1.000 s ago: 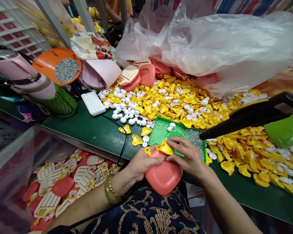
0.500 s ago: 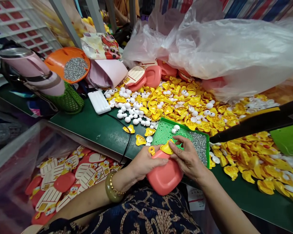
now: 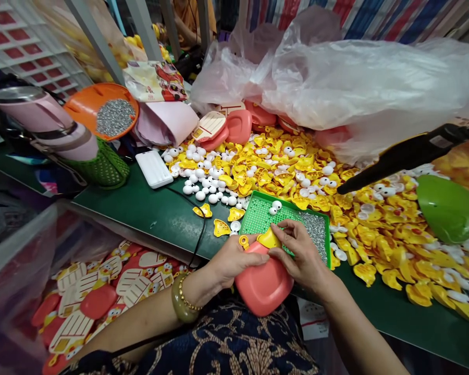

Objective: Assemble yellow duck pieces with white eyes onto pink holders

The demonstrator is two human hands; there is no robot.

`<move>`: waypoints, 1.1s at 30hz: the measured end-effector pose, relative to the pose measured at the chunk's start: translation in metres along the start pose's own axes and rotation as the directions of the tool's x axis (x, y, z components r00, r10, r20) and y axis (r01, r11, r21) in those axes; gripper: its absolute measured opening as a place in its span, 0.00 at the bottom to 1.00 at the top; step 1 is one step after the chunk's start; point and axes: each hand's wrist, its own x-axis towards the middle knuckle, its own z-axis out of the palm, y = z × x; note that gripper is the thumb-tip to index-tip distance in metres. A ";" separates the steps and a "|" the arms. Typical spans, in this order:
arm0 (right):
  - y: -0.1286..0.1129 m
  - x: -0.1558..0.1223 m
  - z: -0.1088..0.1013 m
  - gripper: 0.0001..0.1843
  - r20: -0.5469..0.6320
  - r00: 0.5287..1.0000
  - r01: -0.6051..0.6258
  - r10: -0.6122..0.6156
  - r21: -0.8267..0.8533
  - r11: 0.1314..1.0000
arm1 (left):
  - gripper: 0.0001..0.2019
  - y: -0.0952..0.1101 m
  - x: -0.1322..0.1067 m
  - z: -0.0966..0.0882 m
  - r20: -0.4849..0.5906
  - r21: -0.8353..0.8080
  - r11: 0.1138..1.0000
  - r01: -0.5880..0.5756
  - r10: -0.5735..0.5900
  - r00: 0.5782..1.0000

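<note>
My left hand (image 3: 236,265) held the pink shell (image 3: 263,286), long way toward me; my right hand (image 3: 299,250) pinched the yellow piece (image 3: 269,239) on top.

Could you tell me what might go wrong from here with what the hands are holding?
The yellow plastic piece, pinched by the right hand against the coral-pink plastic body in the left hand, might slip into the silver beads on the green perforated tray. The loose white balls beside the hands could also get knocked and roll.
</note>
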 end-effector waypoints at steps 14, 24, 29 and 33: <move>0.008 0.003 0.003 0.33 -0.174 0.965 0.182 -0.197 -0.100 0.978 | 0.18 0.009 0.008 0.005 0.010 0.050 0.998 -0.032 0.032 0.999; 0.016 -0.002 0.004 0.34 -0.143 0.977 0.154 -0.161 -0.055 0.987 | 0.13 0.011 0.008 0.006 0.002 0.163 0.984 -0.071 0.072 0.997; 0.011 -0.001 0.010 0.23 -0.164 0.985 -0.025 0.052 0.164 0.986 | 0.11 0.007 0.009 0.001 0.024 0.273 0.951 -0.143 0.142 0.990; 0.005 -0.003 0.015 0.23 -0.032 0.948 -0.253 0.318 0.531 0.808 | 0.11 0.011 0.009 -0.002 0.098 0.451 0.848 -0.277 0.261 0.960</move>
